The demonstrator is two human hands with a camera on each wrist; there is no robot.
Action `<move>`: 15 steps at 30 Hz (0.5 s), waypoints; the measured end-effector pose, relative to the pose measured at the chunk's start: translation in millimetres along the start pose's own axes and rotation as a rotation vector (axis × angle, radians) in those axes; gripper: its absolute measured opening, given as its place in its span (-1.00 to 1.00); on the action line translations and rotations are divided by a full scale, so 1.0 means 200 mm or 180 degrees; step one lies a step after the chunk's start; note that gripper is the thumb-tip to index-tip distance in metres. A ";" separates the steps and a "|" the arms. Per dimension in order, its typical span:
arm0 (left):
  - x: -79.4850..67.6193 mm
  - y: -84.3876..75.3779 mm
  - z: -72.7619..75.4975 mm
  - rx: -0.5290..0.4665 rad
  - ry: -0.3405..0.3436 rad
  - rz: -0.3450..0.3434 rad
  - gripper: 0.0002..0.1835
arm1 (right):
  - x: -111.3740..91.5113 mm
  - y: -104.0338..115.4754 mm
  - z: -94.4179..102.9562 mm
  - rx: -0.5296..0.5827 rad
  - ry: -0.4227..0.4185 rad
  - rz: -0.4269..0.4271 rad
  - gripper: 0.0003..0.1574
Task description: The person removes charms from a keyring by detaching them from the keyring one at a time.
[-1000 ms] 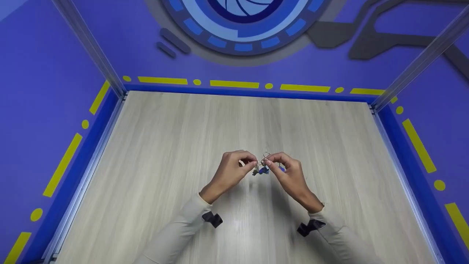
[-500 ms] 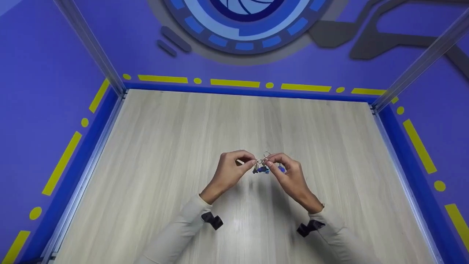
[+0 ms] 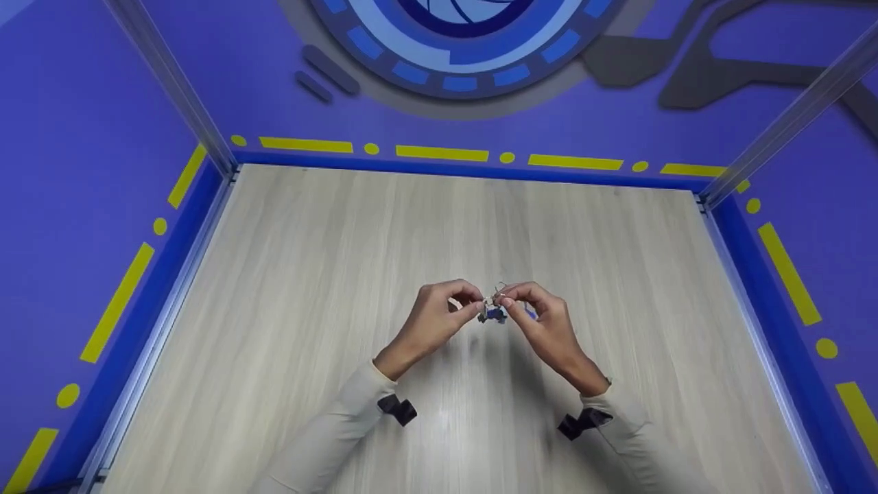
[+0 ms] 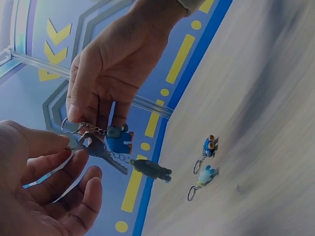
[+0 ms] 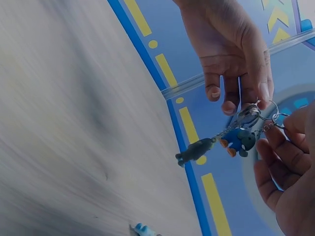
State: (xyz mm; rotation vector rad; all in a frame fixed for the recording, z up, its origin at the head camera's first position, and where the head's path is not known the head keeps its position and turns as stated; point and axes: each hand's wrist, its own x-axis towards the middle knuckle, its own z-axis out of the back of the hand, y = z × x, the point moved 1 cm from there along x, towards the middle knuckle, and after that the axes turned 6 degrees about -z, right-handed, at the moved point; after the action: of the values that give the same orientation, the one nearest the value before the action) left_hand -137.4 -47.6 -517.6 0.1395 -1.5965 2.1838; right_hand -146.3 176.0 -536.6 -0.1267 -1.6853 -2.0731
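In the head view my left hand (image 3: 439, 315) and right hand (image 3: 547, 326) meet above the table. Thumb and finger of the left hand (image 4: 51, 179) pinch a metal ring, its edge mostly hidden by the fingers. A key (image 4: 102, 151) and a chain with a grey-green figure charm (image 4: 150, 169) hang there. Facing it, my right hand (image 5: 298, 167) pinches another key ring (image 5: 280, 119), whose chain bears a blue figure charm (image 5: 235, 140) with orange feet. The rings come together between the fingertips; whether they are linked, I cannot tell.
On the wooden table (image 3: 329, 247) below lie a blue and orange keychain (image 4: 209, 146) and a light-blue keychain (image 4: 206, 175), each with its ring. Blue printed walls (image 3: 439, 116) enclose the back and both sides. Metal rails (image 3: 164, 302) line the table's side edges.
Both hands keep their pinch and stay almost in place. The charms hanging between them have shifted and turned slightly, and the rings have tilted a little.
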 end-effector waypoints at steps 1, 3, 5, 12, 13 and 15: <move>0.00 0.00 0.00 0.0009 0.0011 -0.0014 -0.97 | 0.00 0.00 0.00 -0.0040 0.0016 0.0025 -0.85; 0.01 -0.01 0.00 0.0013 0.0033 -0.0039 -0.96 | 0.00 0.00 0.00 -0.0129 0.0043 0.0066 -0.89; 0.01 -0.01 0.00 0.0032 0.0060 -0.0044 -0.94 | 0.00 0.01 0.00 -0.0211 0.0080 0.0100 -0.94; 0.01 0.01 0.00 0.0192 0.0122 -0.0070 -0.94 | 0.00 0.00 0.01 -0.0361 0.0119 0.0062 -0.82; 0.01 0.01 0.00 0.0222 0.0134 -0.0074 -0.94 | 0.00 0.00 0.01 -0.0363 0.0131 0.0040 -0.80; 0.01 0.01 0.00 0.0251 0.0153 -0.0095 -0.94 | -0.01 0.00 0.00 -0.0378 0.0142 0.0019 -0.78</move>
State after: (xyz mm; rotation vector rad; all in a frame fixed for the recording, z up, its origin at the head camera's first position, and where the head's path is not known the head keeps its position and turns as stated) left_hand -140.1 -47.0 -518.7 0.1326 -1.4740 2.2113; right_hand -144.7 177.1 -536.6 -0.1222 -1.5343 -2.1556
